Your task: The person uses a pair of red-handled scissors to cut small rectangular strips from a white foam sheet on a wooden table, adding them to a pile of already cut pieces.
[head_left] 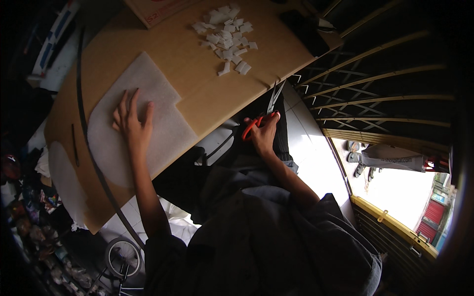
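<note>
foam sheet (148, 123) on table (197, 84), cut pieces (227, 37) behind, scissors (264, 111) right

— How is the light where you sit?

— Strong daylight enters from the lower right and burns out the floor (316, 167). My tabletop (197, 93) is evenly lit; my lap and the left side are dark.

— And the edges?

— Black corners, and straight lines bend.
</note>
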### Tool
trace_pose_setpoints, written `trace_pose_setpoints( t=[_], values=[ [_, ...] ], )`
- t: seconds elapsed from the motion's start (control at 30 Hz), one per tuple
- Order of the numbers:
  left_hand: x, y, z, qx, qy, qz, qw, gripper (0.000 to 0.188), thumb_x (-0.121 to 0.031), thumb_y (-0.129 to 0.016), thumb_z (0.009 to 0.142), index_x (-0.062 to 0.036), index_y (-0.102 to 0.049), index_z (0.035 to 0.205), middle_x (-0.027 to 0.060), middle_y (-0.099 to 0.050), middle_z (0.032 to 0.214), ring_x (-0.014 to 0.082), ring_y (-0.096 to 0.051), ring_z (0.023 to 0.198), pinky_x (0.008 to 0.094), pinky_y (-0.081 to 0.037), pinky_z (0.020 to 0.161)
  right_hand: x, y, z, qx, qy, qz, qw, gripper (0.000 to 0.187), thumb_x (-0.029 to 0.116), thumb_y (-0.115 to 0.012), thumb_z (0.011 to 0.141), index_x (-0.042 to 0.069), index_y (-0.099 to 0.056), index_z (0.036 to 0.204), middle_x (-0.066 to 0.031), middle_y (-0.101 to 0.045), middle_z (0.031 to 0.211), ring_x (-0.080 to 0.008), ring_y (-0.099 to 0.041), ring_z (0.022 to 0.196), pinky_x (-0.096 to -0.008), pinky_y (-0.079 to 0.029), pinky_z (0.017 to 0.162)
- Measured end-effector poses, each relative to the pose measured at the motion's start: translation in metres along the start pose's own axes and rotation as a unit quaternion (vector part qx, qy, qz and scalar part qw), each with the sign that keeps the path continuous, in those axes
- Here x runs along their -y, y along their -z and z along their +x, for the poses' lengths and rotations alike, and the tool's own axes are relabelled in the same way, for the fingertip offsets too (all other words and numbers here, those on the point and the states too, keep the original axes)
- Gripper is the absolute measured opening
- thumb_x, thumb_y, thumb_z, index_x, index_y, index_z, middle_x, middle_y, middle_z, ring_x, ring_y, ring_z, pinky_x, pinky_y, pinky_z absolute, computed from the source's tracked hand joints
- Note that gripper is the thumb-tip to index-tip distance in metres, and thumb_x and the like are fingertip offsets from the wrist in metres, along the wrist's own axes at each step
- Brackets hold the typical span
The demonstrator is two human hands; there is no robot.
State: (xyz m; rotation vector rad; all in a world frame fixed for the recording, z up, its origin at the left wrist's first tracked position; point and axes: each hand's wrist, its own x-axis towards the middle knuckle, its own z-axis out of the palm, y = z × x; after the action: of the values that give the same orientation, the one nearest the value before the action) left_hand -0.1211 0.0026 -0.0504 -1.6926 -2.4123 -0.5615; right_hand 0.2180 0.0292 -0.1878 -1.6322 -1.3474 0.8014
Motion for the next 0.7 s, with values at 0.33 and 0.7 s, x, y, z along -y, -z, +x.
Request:
trace_pose_setpoints(
  t=[0.33, 0.7],
  values=[
    [0.004, -0.002, 0.0, 0.005, -0.002, 0.002, 1.0, 0.054, -0.055, -0.057, 0.095, -0.027, -0.057, 0.141, 0.0048, -0.044, 0.154, 0.0344, -0.034, 0.14, 0.0561, -0.02, 0.113, -0.003, -0.004, 0.016, -0.016, -0.019, -0.057, 0.998, 0.063, 0.036, -0.091, 0.069, -0.001, -0.05, 0.1, -0.0151, -0.062, 0.08, -0.0307, -0.063, 0.069, -0.0416, -0.05, 0.064],
    [0.005, -0.003, 0.001, 0.006, -0.002, -0.002, 1.0, 0.054, -0.055, -0.057, 0.095, -0.0267, -0.056, 0.141, 0.0056, -0.044, 0.154, 0.035, -0.035, 0.14, 0.0562, -0.02, 0.113, -0.01, 0.01, 0.025, -0.016, 0.013, -0.11, 0.994, 0.029, 0.018, -0.084, 0.075, 0.0, -0.062, 0.079, -0.0147, -0.069, 0.074, -0.0296, -0.069, 0.066, -0.0383, -0.053, 0.06]
  ],
)
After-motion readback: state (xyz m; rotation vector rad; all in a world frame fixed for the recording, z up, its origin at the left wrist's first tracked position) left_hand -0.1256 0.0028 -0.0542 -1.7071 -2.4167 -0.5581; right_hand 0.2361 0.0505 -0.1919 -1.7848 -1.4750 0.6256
